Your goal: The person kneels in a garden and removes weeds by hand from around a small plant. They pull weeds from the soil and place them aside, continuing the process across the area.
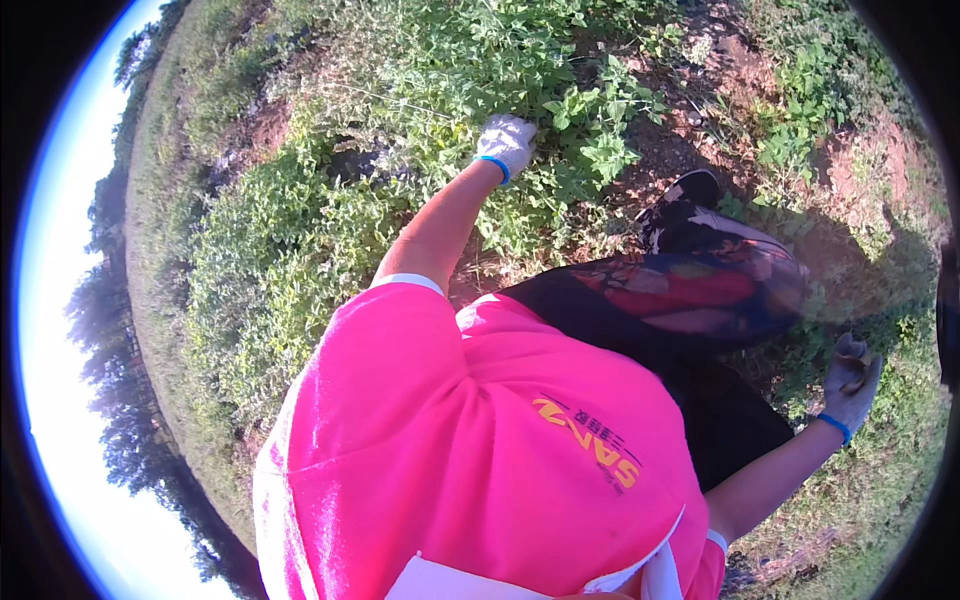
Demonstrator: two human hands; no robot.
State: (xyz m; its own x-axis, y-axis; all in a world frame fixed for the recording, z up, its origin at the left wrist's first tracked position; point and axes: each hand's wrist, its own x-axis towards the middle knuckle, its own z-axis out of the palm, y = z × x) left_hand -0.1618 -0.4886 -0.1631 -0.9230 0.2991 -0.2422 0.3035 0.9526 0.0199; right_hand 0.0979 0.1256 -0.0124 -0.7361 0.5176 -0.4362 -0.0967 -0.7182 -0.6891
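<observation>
My left hand (pixel 506 144), in a white knit glove with a blue cuff, is reached out into low green plants. Its fingers are curled closed at the stems of a leafy plant (pixel 600 124); the fingertips are hidden. Off to the right, beside my bent knee, my right hand (pixel 852 384) hangs above the ground in a matching glove. Its fingers are half curled and the palm side looks dark and soiled. Whether something small lies in it I cannot tell.
My leg in dark patterned trousers (pixel 675 292) is bent, with a dark shoe (pixel 694 187) on reddish soil (pixel 664 150). Dense low plants (pixel 255 255) spread to the left, and more greenery (pixel 795 120) grows at the upper right. Trees (pixel 124 390) line the field's far edge.
</observation>
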